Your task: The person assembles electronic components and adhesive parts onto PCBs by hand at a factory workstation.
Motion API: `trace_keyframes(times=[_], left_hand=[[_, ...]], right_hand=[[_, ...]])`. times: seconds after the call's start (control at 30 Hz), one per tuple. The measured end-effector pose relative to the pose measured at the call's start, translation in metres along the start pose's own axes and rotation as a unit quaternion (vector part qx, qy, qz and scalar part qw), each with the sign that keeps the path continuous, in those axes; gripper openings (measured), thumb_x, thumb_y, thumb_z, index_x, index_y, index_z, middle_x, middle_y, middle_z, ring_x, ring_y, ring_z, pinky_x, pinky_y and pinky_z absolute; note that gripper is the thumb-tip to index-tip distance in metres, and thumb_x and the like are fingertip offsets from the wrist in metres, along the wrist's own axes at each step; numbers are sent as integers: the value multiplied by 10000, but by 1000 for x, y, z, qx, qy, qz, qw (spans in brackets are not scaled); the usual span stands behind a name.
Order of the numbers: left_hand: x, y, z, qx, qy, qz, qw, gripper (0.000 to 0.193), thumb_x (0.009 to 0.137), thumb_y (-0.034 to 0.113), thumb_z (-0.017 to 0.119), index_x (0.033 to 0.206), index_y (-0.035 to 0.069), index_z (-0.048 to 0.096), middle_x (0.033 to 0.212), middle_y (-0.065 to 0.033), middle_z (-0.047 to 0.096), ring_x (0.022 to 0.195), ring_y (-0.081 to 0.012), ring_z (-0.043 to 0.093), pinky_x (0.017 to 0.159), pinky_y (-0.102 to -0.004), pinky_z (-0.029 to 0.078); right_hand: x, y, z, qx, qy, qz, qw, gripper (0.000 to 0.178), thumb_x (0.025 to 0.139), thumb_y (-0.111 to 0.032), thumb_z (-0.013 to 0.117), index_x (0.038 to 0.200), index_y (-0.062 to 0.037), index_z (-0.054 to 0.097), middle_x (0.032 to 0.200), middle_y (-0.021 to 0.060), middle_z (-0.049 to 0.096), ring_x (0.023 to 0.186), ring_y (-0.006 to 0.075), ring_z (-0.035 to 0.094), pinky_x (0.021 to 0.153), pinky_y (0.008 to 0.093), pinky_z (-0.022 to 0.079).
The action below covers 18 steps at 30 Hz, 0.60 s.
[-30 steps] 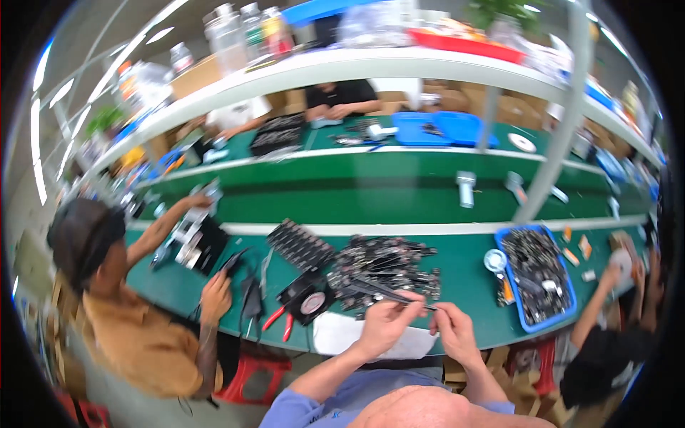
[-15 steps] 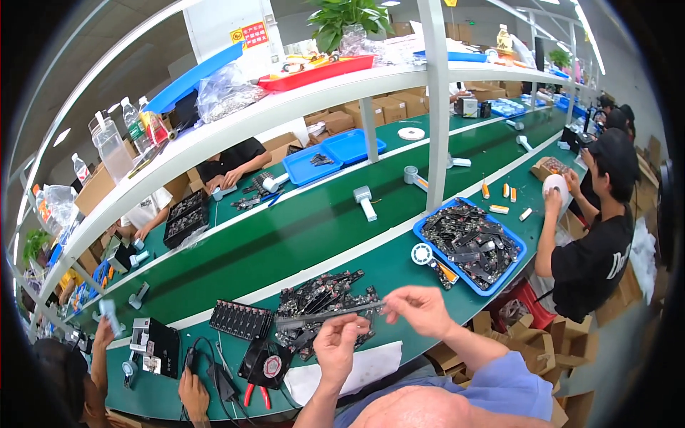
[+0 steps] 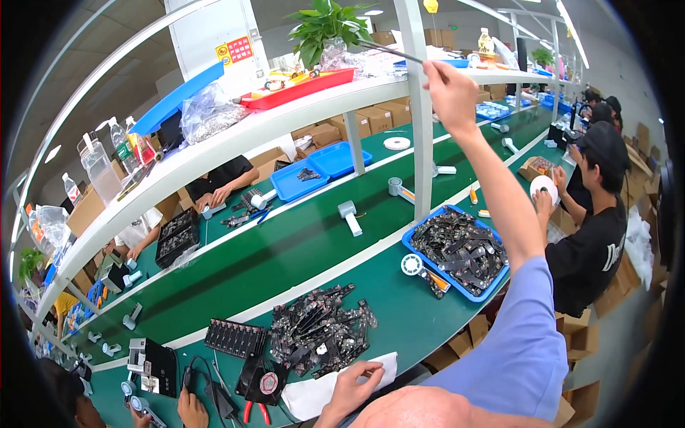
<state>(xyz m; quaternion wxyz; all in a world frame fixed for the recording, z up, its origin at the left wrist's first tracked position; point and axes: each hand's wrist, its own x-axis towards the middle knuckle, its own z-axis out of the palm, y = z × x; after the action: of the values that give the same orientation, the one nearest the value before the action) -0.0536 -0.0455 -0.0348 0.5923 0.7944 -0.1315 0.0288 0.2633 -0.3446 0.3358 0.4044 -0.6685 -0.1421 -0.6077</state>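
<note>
My right hand [image 3: 451, 93] is raised at the upper shelf's height, pinching a long thin dark strip [image 3: 389, 50]. The strip's far end overlaps the potted plant in view. Low at the bench's near edge, my left hand [image 3: 357, 385] rests by a white cloth or paper sheet [image 3: 307, 396], fingers loosely curved and seemingly empty. Beyond it lies a heap of small black circuit-board assemblies [image 3: 317, 328]. Left of the heap are a black slotted tray [image 3: 235, 337] and a black square fan [image 3: 262, 381].
A blue tray [image 3: 408, 239] of similar black parts stands right, beside a small handheld fan [image 3: 412, 265]. A shelf post [image 3: 422, 157] rises near my right arm. Red-handled pliers [image 3: 257, 412] and a co-worker's hand [image 3: 191, 410] are left. Another person [image 3: 596, 228] works at right.
My right hand has swung up and away from the heap, carrying the strip. My left hand has let go of the strip and dropped toward the white sheet. The view has shifted slightly.
</note>
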Motion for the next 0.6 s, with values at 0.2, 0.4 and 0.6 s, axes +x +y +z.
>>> trace_keyframes(times=[0.2,0.4,0.6], left_hand=[[-14,-37,10,27,4,11,1000,183,929,132,805,1071,18,783,1005,-120,778,911,-218,738,819,-331,589],[-11,-20,4,65,-6,14,998,133,919,114,794,1010,18,789,993,-133,775,940,-272,729,868,-368,563],[-8,-16,1,42,-4,-23,999,112,923,93,780,982,-3,781,963,-146,764,894,-293,711,812,-385,565]], right_hand=[[60,83,59,-165,-41,39,985,232,1003,-296,676,1059,-115,811,1024,170,773,991,368,744,880,460,578],[70,136,102,-198,-108,7,974,296,996,-349,679,1058,-90,808,790,124,774,647,223,758,742,389,591],[71,123,111,-273,-154,-41,949,348,978,-339,643,914,-31,793,983,243,759,1006,433,728,932,517,559]])
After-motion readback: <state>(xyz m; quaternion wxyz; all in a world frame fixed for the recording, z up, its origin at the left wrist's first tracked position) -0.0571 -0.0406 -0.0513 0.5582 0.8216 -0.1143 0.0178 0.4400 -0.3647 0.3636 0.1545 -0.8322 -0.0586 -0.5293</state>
